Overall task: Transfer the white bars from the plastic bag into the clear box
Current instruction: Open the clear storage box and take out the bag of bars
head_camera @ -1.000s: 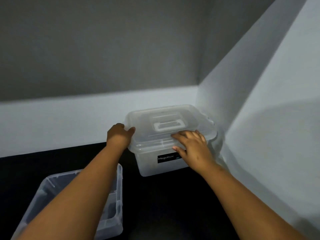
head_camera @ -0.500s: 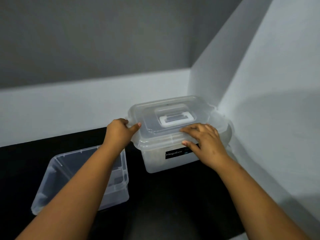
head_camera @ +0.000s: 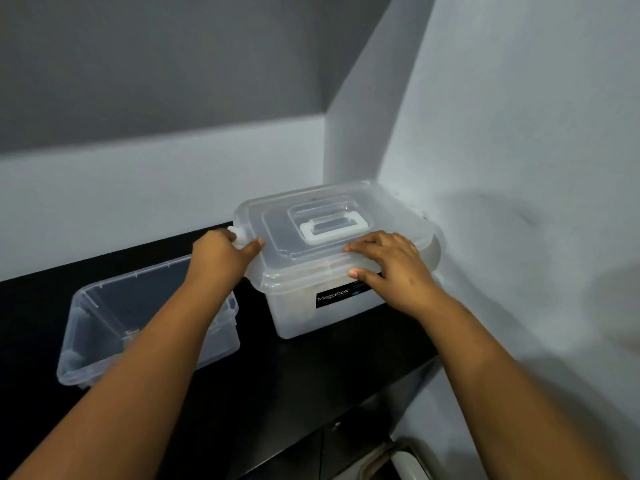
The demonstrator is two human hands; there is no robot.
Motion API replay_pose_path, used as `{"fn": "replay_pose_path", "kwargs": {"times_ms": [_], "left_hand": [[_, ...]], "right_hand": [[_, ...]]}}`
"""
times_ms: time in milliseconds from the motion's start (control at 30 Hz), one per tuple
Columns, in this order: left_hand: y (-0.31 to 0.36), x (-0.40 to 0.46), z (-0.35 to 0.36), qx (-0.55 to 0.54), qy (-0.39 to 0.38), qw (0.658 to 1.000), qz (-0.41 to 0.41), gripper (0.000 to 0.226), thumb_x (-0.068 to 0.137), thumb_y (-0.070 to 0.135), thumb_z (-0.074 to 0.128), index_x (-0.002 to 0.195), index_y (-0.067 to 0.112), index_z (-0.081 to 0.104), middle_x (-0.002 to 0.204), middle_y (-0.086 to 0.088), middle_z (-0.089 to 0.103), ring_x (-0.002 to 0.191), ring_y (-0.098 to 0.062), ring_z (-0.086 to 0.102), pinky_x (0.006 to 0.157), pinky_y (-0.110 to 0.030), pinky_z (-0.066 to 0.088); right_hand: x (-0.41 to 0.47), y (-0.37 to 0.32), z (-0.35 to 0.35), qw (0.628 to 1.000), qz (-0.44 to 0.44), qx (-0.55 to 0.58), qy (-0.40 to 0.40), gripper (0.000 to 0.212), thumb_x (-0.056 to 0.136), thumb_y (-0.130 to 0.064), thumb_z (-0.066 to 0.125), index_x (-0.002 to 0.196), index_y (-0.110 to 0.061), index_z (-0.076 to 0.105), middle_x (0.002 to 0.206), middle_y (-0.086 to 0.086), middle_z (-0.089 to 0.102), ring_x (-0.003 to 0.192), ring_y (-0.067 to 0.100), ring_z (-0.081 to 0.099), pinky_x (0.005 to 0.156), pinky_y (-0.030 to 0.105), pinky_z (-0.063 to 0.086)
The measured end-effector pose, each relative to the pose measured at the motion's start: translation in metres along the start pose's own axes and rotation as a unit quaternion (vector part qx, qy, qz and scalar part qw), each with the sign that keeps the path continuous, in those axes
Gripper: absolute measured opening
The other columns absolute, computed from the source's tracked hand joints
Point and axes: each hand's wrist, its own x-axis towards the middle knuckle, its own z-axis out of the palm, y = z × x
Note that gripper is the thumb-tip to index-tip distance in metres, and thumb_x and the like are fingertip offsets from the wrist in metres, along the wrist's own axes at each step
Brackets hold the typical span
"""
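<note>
left hand [head_camera: 221,259]: centre-left of frame, fingers curled round the white latch [head_camera: 239,237] at the left end of the lidded box [head_camera: 332,299]; thumb lies on the lid edge. Same hold as half a second ago.
right hand [head_camera: 391,268]: centre-right, fingers spread flat on the front part of the lid [head_camera: 311,230], thumb tucked under the front rim. Nothing clasped inside it, just pressing and bracing.
lidded box: frosted, black "Megabox" label on its front, set in the corner against the grey wall [head_camera: 519,168], lid still on. Handle [head_camera: 329,226] untouched.
open clear box [head_camera: 104,313]: lower left, no lid, on the black counter [head_camera: 294,393], partly behind the left forearm. Nothing seen inside.
change: the hands hardly shift on the box over the last second; mainly the view has swung, so the open box shows more fully and a bit of sink shows at the bottom right.
plastic bag / white bars: not in view. Pale shapes show through the frosted wall, cannot tell what they are.
meaning for task: likely still unlatching the lid to reach the contents; no bar moved yet.
risk: the box could slide on the counter when the latch pops.
</note>
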Motion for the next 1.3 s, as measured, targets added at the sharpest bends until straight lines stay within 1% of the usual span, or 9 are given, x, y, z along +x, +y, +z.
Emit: {"fn": "replay_pose_path", "kwargs": {"times_ms": [233,367,667,767,867,967,1033,1100,1300], "left_hand": [[0.003,-0.051,-0.004,0.022,0.025,0.999,0.002,0.067,0.082,0.049,0.067,0.130,0.004,0.056,0.113,-0.012,0.066,0.099,-0.025,0.061,0.076,-0.030,0.042],[0.003,-0.085,-0.008,0.025,0.040,0.999,-0.015,0.068,0.081,0.052,0.066,0.131,0.007,0.056,0.122,-0.010,0.065,0.110,-0.027,0.060,0.089,-0.035,0.046],[0.003,-0.118,-0.012,0.005,0.061,0.998,-0.030,0.065,0.079,0.052,0.068,0.128,0.009,0.058,0.120,-0.008,0.065,0.110,-0.026,0.061,0.091,-0.034,0.046],[-0.002,-0.117,-0.011,-0.031,0.074,0.996,-0.042,0.058,0.083,0.053,0.063,0.123,0.012,0.062,0.114,-0.006,0.066,0.097,-0.026,0.065,0.085,-0.034,0.048],[-0.006,-0.114,-0.009,-0.074,0.087,0.991,-0.064,0.044,0.089,0.050,0.058,0.114,0.014,0.064,0.102,-0.002,0.068,0.080,-0.021,0.067,0.076,-0.034,0.053],[-0.009,-0.113,-0.006,-0.085,0.099,0.988,-0.086,0.036,0.090,0.045,0.059,0.102,0.013,0.066,0.088,-0.002,0.069,0.067,-0.019,0.068,0.068,-0.033,0.055],[-0.011,-0.112,-0.004,-0.080,0.103,0.987,-0.095,0.033,0.090,0.043,0.060,0.095,0.012,0.067,0.081,-0.002,0.070,0.064,-0.019,0.068,0.064,-0.030,0.052],[-0.011,-0.112,-0.004,-0.082,0.105,0.986,-0.102,0.028,0.089,0.039,0.061,0.090,0.012,0.068,0.077,-0.003,0.069,0.063,-0.019,0.068,0.065,-0.031,0.053],[-0.010,-0.112,-0.010,-0.084,0.122,0.980,-0.132,0.031,0.086,0.032,0.066,0.073,0.004,0.064,0.068,-0.008,0.066,0.063,-0.023,0.066,0.053,-0.024,0.043]], "right_hand": [[-0.043,0.001,-0.014,1.000,-0.028,-0.007,0.000,0.047,0.086,-0.059,0.046,0.127,-0.041,0.057,0.122,-0.014,0.056,0.119,0.012,0.047,0.104,0.023,0.019],[-0.066,-0.001,-0.022,0.999,-0.042,-0.001,0.005,0.043,0.084,-0.059,0.050,0.124,-0.044,0.058,0.117,-0.018,0.055,0.115,0.008,0.048,0.100,0.026,0.024],[-0.075,-0.004,-0.051,0.994,-0.070,0.067,-0.050,0.046,0.080,-0.071,0.050,0.115,-0.045,0.065,0.105,-0.028,0.056,0.106,-0.007,0.045,0.096,0.022,0.030],[-0.057,0.005,-0.069,0.978,0.012,0.209,0.001,0.030,0.084,-0.052,0.061,0.103,-0.034,0.073,0.103,-0.019,0.066,0.104,-0.002,0.056,0.093,0.015,0.041],[-0.032,0.031,-0.074,0.981,0.114,0.102,0.115,0.029,0.093,-0.037,0.057,0.116,-0.022,0.068,0.118,0.001,0.066,0.112,0.022,0.059,0.098,0.039,0.047],[-0.007,0.057,-0.069,0.972,0.235,0.007,0.014,0.044,0.099,-0.036,0.043,0.134,-0.011,0.052,0.133,0.015,0.056,0.121,0.036,0.052,0.101,0.044,0.042],[0.008,0.067,-0.062,0.955,0.290,-0.007,-0.062,0.043,0.101,-0.035,0.036,0.127,-0.005,0.053,0.132,0.019,0.055,0.119,0.039,0.051,0.098,0.043,0.041],[0.019,0.073,-0.057,0.947,0.314,-0.011,-0.072,0.042,0.102,-0.033,0.033,0.114,-0.001,0.057,0.123,0.022,0.059,0.111,0.040,0.055,0.094,0.042,0.044],[0.035,0.090,-0.049,0.935,0.343,-0.002,-0.089,0.050,0.099,-0.039,0.040,0.117,0.003,0.060,0.126,0.023,0.060,0.115,0.040,0.055,0.094,0.039,0.043]]}}
